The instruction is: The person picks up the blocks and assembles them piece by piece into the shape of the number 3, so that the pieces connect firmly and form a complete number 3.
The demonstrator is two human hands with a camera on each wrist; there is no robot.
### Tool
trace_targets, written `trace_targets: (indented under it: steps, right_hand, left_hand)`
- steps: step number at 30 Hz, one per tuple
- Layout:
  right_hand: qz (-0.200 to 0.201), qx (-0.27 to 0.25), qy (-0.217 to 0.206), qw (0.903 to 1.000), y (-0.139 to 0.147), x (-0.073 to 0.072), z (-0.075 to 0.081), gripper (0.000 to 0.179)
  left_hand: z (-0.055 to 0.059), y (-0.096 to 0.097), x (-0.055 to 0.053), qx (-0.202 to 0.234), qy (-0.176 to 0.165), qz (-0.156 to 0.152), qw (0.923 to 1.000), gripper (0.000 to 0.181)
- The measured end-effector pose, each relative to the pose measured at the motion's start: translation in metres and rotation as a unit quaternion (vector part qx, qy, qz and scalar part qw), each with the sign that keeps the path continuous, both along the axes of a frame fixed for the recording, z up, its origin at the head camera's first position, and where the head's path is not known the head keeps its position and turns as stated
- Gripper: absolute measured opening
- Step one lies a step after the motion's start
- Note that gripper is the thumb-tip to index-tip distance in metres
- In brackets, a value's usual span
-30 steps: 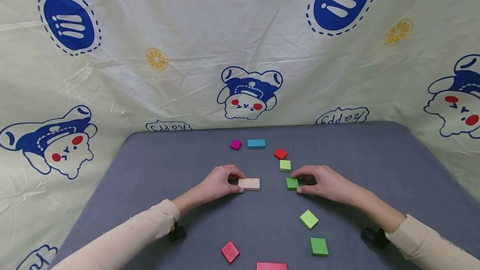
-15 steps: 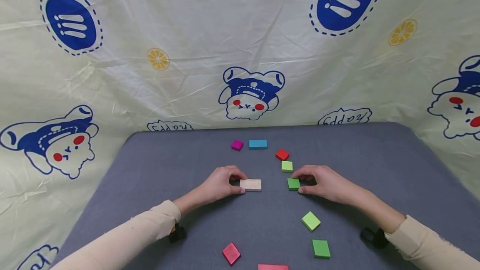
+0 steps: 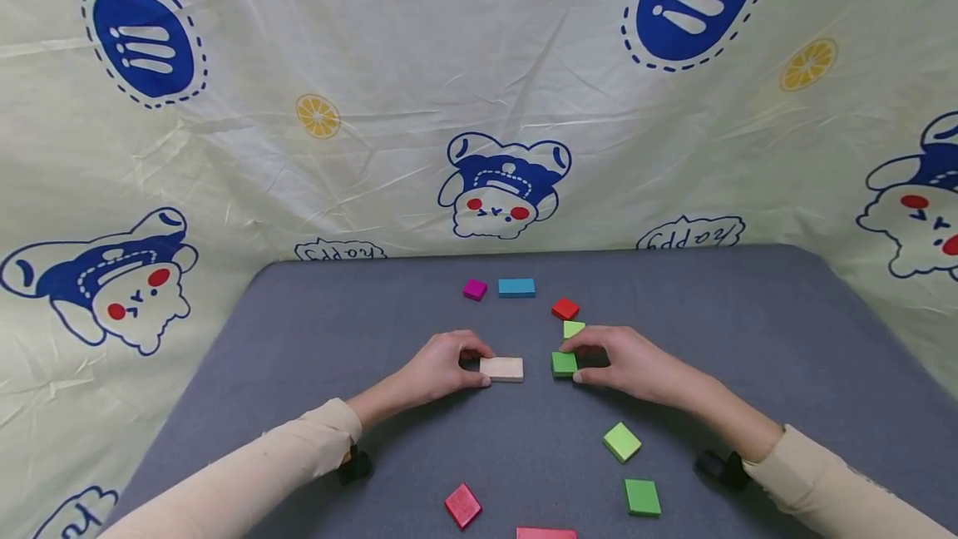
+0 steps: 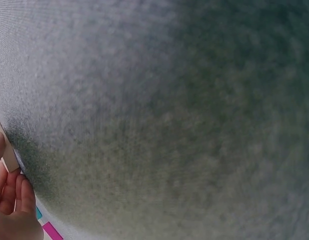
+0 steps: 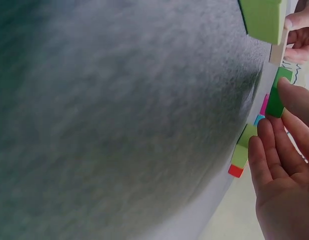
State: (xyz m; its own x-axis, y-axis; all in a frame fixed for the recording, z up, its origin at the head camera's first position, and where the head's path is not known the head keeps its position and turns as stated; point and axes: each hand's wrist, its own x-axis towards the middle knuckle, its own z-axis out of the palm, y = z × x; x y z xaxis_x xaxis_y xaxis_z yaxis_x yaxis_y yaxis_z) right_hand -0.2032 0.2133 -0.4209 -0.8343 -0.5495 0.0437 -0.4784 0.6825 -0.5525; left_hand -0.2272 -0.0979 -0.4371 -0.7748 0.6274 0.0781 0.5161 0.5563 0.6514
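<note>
Between thumb and fingers, my left hand (image 3: 441, 364) pinches the left end of a pale wooden block (image 3: 502, 369) that lies on the grey tabletop. To its right, my right hand (image 3: 629, 363) pinches a green block (image 3: 564, 364) by its right side, a short gap away from the wooden one. In the right wrist view the green block (image 5: 279, 92) sits between thumb and fingertips. A light green block (image 3: 573, 328) lies just behind, partly covered by the right fingers. At the left wrist view's edge, the left hand (image 4: 15, 200) holds the wooden block (image 4: 9, 157).
Towards the back lie a magenta block (image 3: 475, 289), a blue block (image 3: 516, 288) and a red block (image 3: 565, 309). Nearer are a light green block (image 3: 622, 442), a green block (image 3: 642, 497), a pinkish-red block (image 3: 463, 506) and another red block (image 3: 546, 533) cut off by the frame.
My right hand has moved left with the green block, bringing it closer to the wooden block. The left hand and wooden block have stayed in place.
</note>
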Motion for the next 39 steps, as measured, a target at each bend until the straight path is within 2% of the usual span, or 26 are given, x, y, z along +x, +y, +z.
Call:
trace_targets:
  steps: [13,24,39]
  right_hand:
    - [0.023,0.008,-0.019,0.9995,-0.021,-0.006,0.000,0.033]
    - [0.038,0.010,-0.016,0.9991,-0.029,-0.012,-0.004,0.032]
    - [0.040,0.010,-0.024,0.9989,-0.037,-0.014,-0.004,0.031]
  left_hand:
    - [-0.001,0.002,0.002,-0.003,0.000,0.003,1.0000,0.025]
    - [-0.001,0.001,0.001,0.003,-0.002,0.000,1.0000,0.025]
    - [0.001,0.001,0.001,0.003,0.000,0.000,1.0000,0.025]
